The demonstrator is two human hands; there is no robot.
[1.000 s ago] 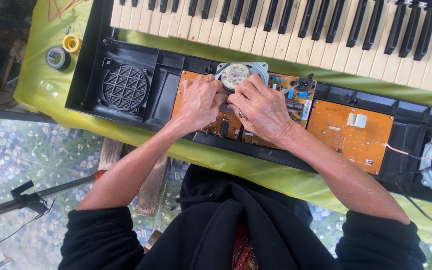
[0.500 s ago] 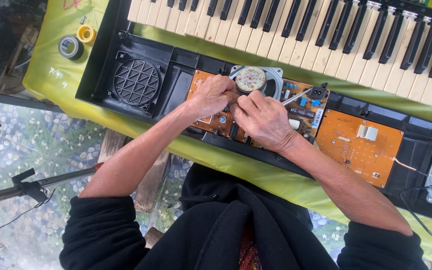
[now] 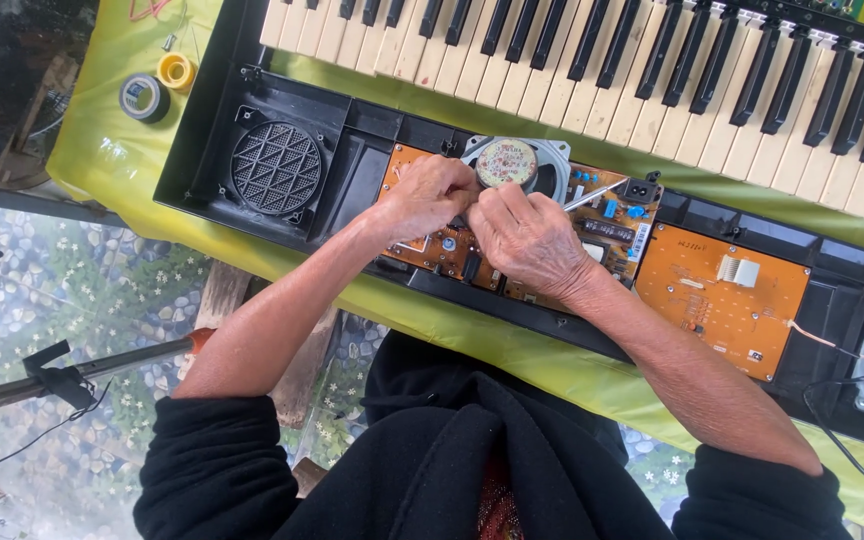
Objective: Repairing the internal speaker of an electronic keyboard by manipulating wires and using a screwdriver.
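While both hands crowd the middle of the opened keyboard case (image 3: 202,130), the orange circuit board (image 3: 432,245) lies under them, just below the loose speaker (image 3: 508,165); the left hand (image 3: 427,195) is curled narrow on the board's upper edge; the right hand (image 3: 527,240) pinches something I cannot make out. Done well, I judge, this calls for fingertip pressure only, clear of the thin metal rod (image 3: 592,195) and components.

The counter (image 3: 102,150) is covered by a yellow-green cloth (image 3: 512,345); directly on the cloth lies the opened black keyboard housing (image 3: 352,150), which spans most of the counter; left of the housing, near the far corner, lie a grey tape roll (image 3: 143,97) and a yellow tape roll (image 3: 174,71), just beside each other; beyond the yellow roll, a small metal part (image 3: 168,42) rests on the cloth.
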